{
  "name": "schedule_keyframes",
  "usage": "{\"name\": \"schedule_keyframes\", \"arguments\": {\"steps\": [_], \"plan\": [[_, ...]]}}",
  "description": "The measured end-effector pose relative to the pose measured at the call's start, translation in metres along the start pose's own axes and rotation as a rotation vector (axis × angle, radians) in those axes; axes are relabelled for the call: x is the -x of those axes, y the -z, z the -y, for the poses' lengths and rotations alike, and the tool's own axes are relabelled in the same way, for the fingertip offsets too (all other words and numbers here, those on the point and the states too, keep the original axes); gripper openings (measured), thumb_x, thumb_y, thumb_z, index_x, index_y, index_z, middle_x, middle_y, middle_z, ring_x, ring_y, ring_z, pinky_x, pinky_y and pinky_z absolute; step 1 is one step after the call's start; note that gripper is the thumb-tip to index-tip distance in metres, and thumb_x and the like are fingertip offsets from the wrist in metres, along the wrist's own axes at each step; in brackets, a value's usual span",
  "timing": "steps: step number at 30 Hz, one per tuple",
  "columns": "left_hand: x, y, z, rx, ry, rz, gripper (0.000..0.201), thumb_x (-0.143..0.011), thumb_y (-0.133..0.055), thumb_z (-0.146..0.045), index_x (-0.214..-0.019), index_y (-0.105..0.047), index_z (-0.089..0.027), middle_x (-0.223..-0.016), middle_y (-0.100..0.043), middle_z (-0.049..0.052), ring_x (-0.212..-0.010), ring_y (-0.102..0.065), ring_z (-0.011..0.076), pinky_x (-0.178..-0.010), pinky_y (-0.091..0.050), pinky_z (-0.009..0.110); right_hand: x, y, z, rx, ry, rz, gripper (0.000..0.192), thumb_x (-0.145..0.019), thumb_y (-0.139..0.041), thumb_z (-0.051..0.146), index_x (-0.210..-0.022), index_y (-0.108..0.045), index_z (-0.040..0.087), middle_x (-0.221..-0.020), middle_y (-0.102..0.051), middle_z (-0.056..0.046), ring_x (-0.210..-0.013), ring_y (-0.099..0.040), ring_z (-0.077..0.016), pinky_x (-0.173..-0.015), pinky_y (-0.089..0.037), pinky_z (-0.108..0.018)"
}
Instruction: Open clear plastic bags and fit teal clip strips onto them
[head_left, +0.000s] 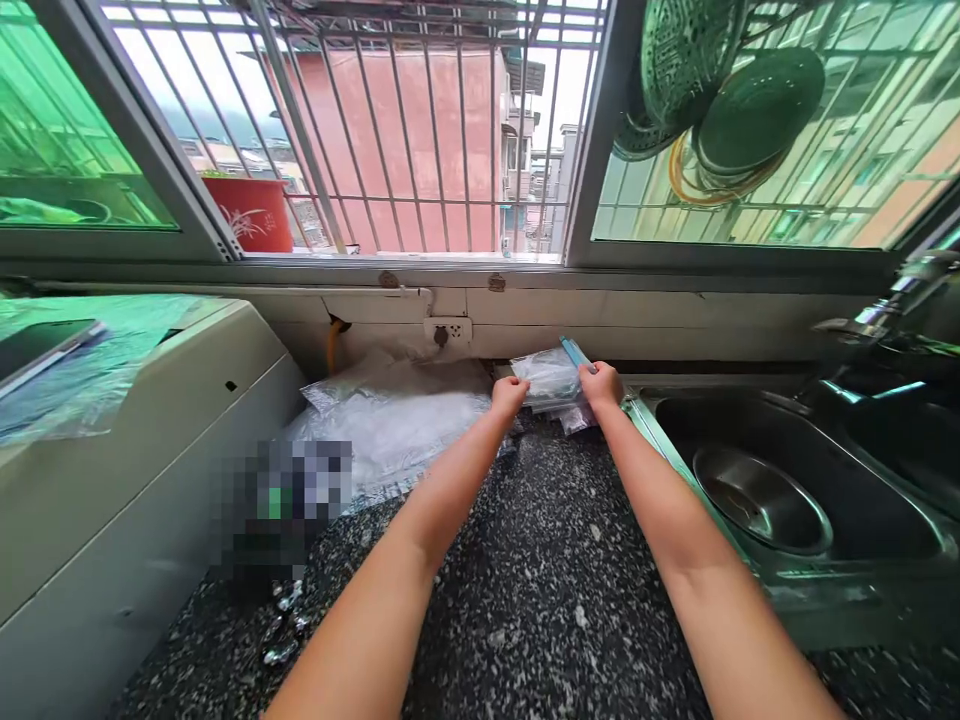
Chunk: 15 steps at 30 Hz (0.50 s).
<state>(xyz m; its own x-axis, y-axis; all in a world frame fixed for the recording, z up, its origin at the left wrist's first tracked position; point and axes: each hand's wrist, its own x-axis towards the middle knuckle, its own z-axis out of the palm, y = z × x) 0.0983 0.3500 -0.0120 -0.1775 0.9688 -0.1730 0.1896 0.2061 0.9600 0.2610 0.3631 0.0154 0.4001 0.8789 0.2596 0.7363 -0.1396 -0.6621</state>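
Observation:
Both of my hands are at the far side of the speckled dark countertop, with a clear plastic bag (553, 376) stretched between them. My left hand (510, 396) is closed in a pinch on the bag's left edge. At the other end, my right hand (601, 384) is closed around its right side, where a light blue strip (576, 354) sticks up past the fingers. Under the bag lies more crinkled clear plastic (576, 416). To the left of my left hand, a large sheet of clear plastic wrapping (420, 425) is spread over the counter.
A metal sink (795, 400) holding a steel basin (761, 500) is on the right, below a faucet (877, 315). On the left stands a white appliance (202, 400). A wall socket (448, 331) sits behind the wrapping. Crumpled foil-like pieces (283, 625) lie front left.

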Motion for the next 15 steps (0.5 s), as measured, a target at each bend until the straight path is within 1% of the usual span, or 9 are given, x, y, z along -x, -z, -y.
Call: {"name": "schedule_keyframes", "arguments": {"steps": [5,10,13,15], "plan": [[-0.010,0.000,0.008,-0.129,-0.022,-0.031,0.034,-0.087,-0.054,-0.033,-0.114,-0.054,-0.014,-0.116,-0.057,0.008,-0.100,-0.058,0.0230,-0.083,-0.051,0.041,-0.005,-0.010,0.000,0.119,0.033,-0.003,0.027,-0.078,-0.054,0.034,-0.087,-0.070,0.016,-0.089,-0.070,-0.015,-0.087,-0.060,-0.0267,-0.072,-0.039,-0.034],[-0.012,0.004,0.014,-0.245,-0.052,-0.015,0.033,-0.087,-0.053,-0.033,-0.115,-0.054,-0.015,-0.116,-0.056,0.008,-0.099,-0.058,0.0218,-0.083,-0.051,0.041,-0.008,-0.019,-0.004,0.196,0.062,-0.020,0.027,-0.077,-0.054,0.035,-0.088,-0.071,0.016,-0.089,-0.069,-0.016,-0.087,-0.058,-0.0272,-0.073,-0.035,-0.036],[-0.009,0.010,0.013,-0.316,-0.071,-0.016,0.033,-0.088,-0.053,-0.033,-0.116,-0.053,-0.015,-0.116,-0.056,0.008,-0.099,-0.058,0.0208,-0.082,-0.051,0.041,-0.008,-0.023,-0.006,0.226,0.076,-0.023,0.027,-0.077,-0.054,0.033,-0.090,-0.071,0.016,-0.087,-0.069,-0.016,-0.086,-0.057,-0.0270,-0.073,-0.034,-0.036],[-0.005,0.019,0.012,-0.371,-0.094,-0.029,0.028,-0.087,-0.054,-0.030,-0.109,-0.058,-0.013,-0.110,-0.060,0.009,-0.096,-0.059,0.0205,-0.082,-0.051,0.039,-0.008,-0.024,-0.007,0.240,0.084,-0.026,0.028,-0.078,-0.053,0.032,-0.091,-0.071,0.015,-0.087,-0.069,-0.016,-0.085,-0.057,-0.0272,-0.073,-0.034,-0.036]]}}
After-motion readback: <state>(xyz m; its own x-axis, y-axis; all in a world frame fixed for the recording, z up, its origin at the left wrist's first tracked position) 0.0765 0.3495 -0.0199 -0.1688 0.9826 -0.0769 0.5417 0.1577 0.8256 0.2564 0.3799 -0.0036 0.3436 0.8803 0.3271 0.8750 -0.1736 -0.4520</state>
